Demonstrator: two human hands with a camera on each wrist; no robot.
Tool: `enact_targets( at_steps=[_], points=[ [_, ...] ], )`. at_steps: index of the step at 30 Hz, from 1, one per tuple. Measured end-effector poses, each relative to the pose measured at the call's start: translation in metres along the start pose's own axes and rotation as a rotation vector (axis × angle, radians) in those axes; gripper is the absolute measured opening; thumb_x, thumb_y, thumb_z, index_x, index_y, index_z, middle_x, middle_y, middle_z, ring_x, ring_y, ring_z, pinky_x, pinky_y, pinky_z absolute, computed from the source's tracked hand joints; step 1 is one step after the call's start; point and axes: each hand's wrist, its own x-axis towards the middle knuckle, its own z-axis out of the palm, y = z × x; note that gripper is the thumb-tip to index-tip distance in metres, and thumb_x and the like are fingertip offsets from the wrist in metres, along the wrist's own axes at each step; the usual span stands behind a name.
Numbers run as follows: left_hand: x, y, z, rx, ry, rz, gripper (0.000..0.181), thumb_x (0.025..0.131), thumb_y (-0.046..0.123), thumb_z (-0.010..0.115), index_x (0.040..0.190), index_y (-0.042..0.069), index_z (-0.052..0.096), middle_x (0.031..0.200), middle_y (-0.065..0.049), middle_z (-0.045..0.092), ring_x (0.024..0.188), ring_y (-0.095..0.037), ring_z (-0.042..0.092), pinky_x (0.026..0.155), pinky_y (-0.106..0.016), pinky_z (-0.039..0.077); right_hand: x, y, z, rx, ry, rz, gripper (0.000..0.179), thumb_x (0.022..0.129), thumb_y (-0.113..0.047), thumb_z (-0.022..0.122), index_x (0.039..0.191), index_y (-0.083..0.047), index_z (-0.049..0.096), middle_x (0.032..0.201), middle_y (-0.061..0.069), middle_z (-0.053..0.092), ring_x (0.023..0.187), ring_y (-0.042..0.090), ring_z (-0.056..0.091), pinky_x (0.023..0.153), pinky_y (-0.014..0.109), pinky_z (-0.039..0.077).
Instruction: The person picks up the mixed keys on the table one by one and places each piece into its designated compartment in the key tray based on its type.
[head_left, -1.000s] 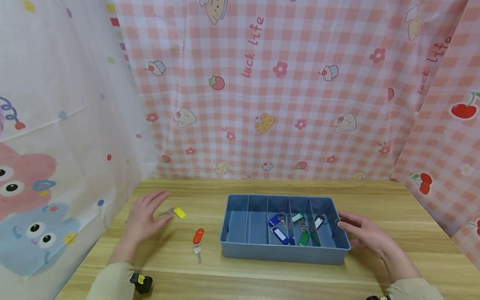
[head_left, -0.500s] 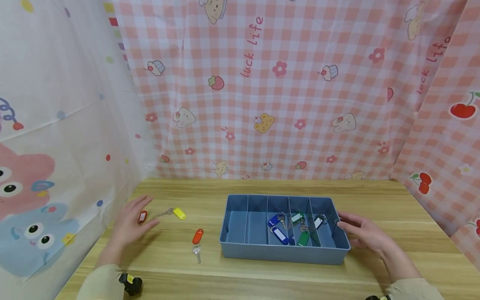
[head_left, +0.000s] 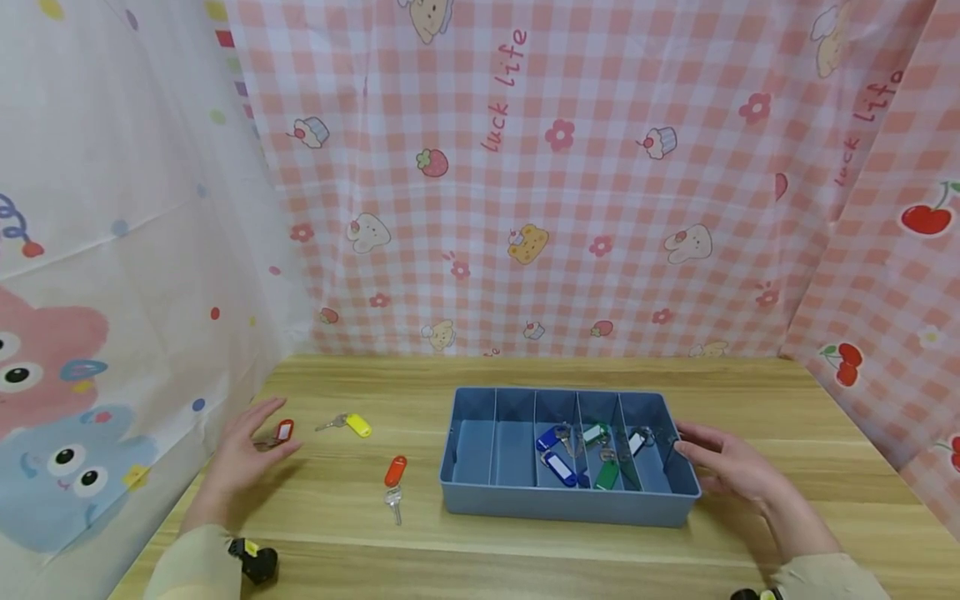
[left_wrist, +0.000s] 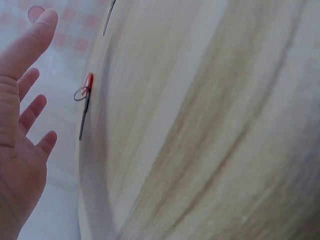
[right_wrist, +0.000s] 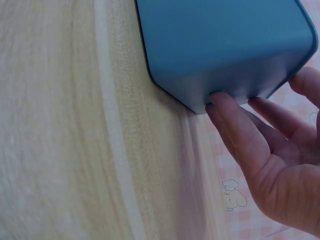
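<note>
A blue divided tray (head_left: 570,507) stands on the wooden table; its right-hand compartments hold blue, green and white tagged keys (head_left: 592,457). My right hand (head_left: 723,467) rests with straight fingers (right_wrist: 235,127) against the tray's right end wall (right_wrist: 225,45). My left hand (head_left: 243,454) lies open at the table's left edge, fingers spread, right beside a red-tagged key (head_left: 282,431) that also shows in the left wrist view as a thin red tag (left_wrist: 88,85). A yellow-tagged key (head_left: 357,426) and an orange-tagged key (head_left: 395,473) lie between my left hand and the tray.
Patterned cloth walls (head_left: 525,183) close in the table at the back, left and right. The tray's two leftmost compartments (head_left: 487,446) hold nothing. Bare wood (head_left: 750,383) shows behind and in front of the tray.
My left hand slid left and toward me, uncovering the red-tagged key it had been over. The right hand and tray stayed put.
</note>
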Motion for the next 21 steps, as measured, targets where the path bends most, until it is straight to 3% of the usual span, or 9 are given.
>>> enact_targets(
  at_steps=[10,13,17,21],
  points=[
    [-0.003,-0.005,-0.004,-0.151,-0.077,-0.196,0.069,0.081,0.011,0.083,0.139,-0.006,0.050,0.143,-0.033,0.042,0.131,-0.052,0.034,0.103,-0.067,0.027,-0.001,-0.002,0.001,0.007,-0.004,-0.005,0.070,0.104,-0.022,0.054,0.150,0.015,0.017,0.149,0.041,0.023,0.123,0.031,0.052,0.088,0.042,0.054],
    [-0.005,-0.007,-0.003,-0.165,-0.092,-0.254,0.069,0.083,0.013,0.082,0.141,-0.005,0.049,0.143,-0.031,0.044,0.128,-0.046,0.041,0.104,-0.052,0.037,-0.001,-0.002,0.001,0.009,-0.002,-0.004,0.070,0.104,-0.023,0.054,0.150,0.015,0.017,0.149,0.041,0.024,0.123,0.031,0.052,0.088,0.042,0.054],
    [-0.006,-0.010,-0.002,-0.174,-0.091,-0.299,0.066,0.084,0.014,0.081,0.139,-0.005,0.051,0.141,-0.028,0.047,0.112,-0.025,0.059,0.087,-0.018,0.045,-0.002,-0.003,0.001,0.006,0.004,-0.003,0.069,0.104,-0.023,0.054,0.150,0.015,0.018,0.149,0.040,0.024,0.123,0.032,0.052,0.088,0.043,0.054],
    [-0.006,-0.011,-0.001,-0.193,-0.071,-0.310,0.060,0.083,0.009,0.081,0.134,-0.009,0.054,0.132,-0.032,0.053,0.098,-0.011,0.063,0.078,-0.010,0.044,-0.002,-0.003,0.001,0.008,0.005,-0.008,0.068,0.104,-0.021,0.054,0.150,0.014,0.019,0.149,0.040,0.024,0.123,0.032,0.052,0.088,0.043,0.054]
  ],
)
